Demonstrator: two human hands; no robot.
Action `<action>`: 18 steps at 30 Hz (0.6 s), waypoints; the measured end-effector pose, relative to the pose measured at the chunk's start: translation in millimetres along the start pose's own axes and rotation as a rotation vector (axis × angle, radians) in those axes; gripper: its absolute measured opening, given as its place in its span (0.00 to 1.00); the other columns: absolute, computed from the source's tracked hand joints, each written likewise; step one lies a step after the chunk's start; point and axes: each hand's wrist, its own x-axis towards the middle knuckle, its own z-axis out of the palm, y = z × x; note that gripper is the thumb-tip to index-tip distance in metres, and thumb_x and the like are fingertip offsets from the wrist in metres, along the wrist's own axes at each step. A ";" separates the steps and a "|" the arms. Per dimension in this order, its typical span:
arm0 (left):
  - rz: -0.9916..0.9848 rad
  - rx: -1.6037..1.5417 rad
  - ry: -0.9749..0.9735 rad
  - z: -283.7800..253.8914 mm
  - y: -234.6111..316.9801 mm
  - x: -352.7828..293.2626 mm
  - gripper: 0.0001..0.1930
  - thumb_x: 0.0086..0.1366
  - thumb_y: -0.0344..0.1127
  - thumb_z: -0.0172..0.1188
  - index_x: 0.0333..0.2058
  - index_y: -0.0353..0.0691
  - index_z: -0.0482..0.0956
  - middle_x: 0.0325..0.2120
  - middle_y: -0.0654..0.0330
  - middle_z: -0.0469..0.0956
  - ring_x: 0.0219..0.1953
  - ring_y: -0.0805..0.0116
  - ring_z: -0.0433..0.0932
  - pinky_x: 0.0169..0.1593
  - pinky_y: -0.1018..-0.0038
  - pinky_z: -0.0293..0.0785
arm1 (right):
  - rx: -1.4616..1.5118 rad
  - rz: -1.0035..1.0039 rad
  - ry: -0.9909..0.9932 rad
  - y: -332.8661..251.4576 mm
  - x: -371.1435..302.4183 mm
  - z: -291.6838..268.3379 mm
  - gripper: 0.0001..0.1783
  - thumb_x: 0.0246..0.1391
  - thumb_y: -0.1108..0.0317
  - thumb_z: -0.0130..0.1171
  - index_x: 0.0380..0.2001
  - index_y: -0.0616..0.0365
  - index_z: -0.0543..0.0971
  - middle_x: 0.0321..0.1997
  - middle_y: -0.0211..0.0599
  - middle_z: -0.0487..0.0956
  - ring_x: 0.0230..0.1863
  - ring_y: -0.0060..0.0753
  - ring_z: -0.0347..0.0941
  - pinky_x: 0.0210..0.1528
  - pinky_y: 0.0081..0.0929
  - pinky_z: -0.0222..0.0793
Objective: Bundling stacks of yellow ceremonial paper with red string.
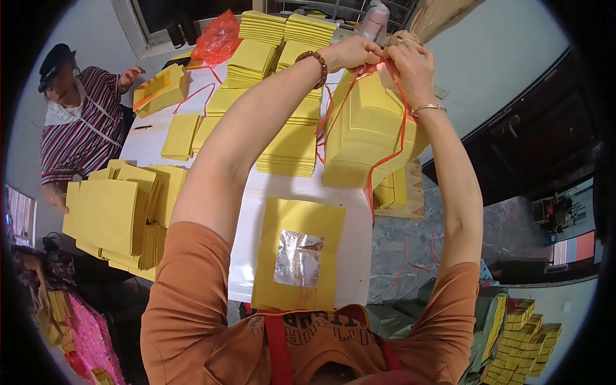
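Observation:
Both my arms reach to the far side of the table. My left hand (355, 54), above a beaded bracelet, has its fingers pinched together on a red plastic string. Beside it my right hand (414, 70), with a silver bangle at the wrist, is closed on the same string. The red string (402, 138) runs over a thick bundle of yellow paper (362, 128) and trails down along its near side. My fingertips meet at the bundle's far end, and the exact hold there is partly hidden. Nearer me, a yellow sheet (298, 218) with a silver foil square (299, 258) lies flat.
Stacks of yellow paper (287, 147) stand left of the bundle. At the left, a person in a striped top (96, 106) touches a large yellow pile (102, 212). A red plastic bag (217, 40) and a pink bottle (375, 22) are at the back. Yellow bundles (523, 340) are heaped lower right.

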 end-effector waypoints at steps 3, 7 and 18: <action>0.320 0.916 0.390 4.1 7.1 -2.0 0.11 0.56 0.40 0.54 0.32 0.39 0.78 0.16 0.64 0.73 0.20 0.78 0.70 0.22 0.78 0.63 | 0.132 0.104 -0.035 2.0 -4.2 -1.6 0.07 0.42 0.67 0.58 0.27 0.46 0.71 0.23 0.22 0.72 0.32 0.25 0.69 0.41 0.31 0.55; 0.631 1.295 0.832 -0.5 25.0 4.3 0.12 0.52 0.42 0.55 0.26 0.38 0.76 0.16 0.62 0.73 0.20 0.75 0.68 0.24 0.75 0.63 | 0.230 0.113 -0.003 6.9 -3.4 -2.0 0.07 0.42 0.67 0.59 0.26 0.46 0.72 0.22 0.22 0.72 0.30 0.25 0.69 0.40 0.30 0.54; 0.254 -0.179 0.592 -25.4 21.8 32.1 0.09 0.56 0.32 0.50 0.27 0.33 0.76 0.17 0.59 0.74 0.21 0.71 0.74 0.26 0.75 0.69 | 0.519 0.530 -0.160 10.5 -2.3 -3.0 0.16 0.48 0.50 0.55 0.28 0.50 0.79 0.21 0.34 0.76 0.25 0.36 0.73 0.28 0.33 0.61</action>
